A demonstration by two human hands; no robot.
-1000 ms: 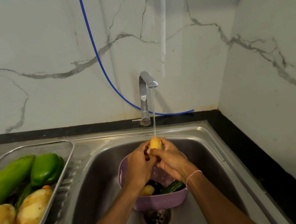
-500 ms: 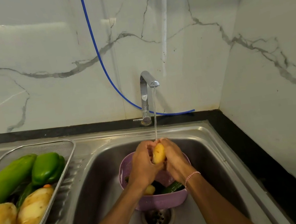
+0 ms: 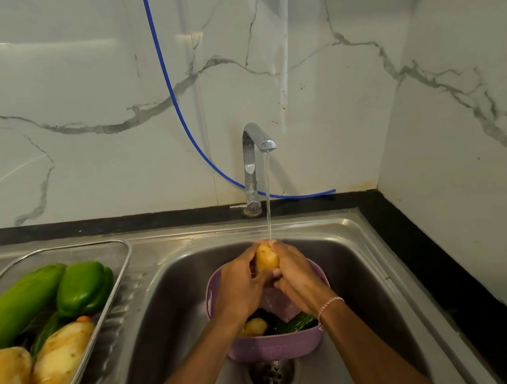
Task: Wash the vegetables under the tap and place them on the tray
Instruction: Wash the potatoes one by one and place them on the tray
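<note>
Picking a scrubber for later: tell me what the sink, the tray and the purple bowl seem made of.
The sink: likely stainless steel, brushed grey with soft reflections. The tray: metal wire mesh, fine weave, shiny rim. The purple bowl: probably plastic, matte, moulded perforations in its wall.

Soft, rather dim light gives the whole scene a grey-green cast, and the shadows are faint with soft edges. The marble wall (image 3: 83, 172) carries broad pale bands of glare at upper left and one narrow vertical streak right of centre. Small hard highlights sit on the tap (image 3: 252, 159), the green pepper (image 3: 83, 290) and the rim of the sink (image 3: 347, 223). The basin is shaded, darkest beneath the purple colander (image 3: 272, 350). The potato (image 3: 266, 257) at centre is sharp. Wide-angle distortion bows the black desk (image 3: 421, 251) and tilts the wall corner. The tray (image 3: 121, 246) softens slightly toward the lower left.
</note>
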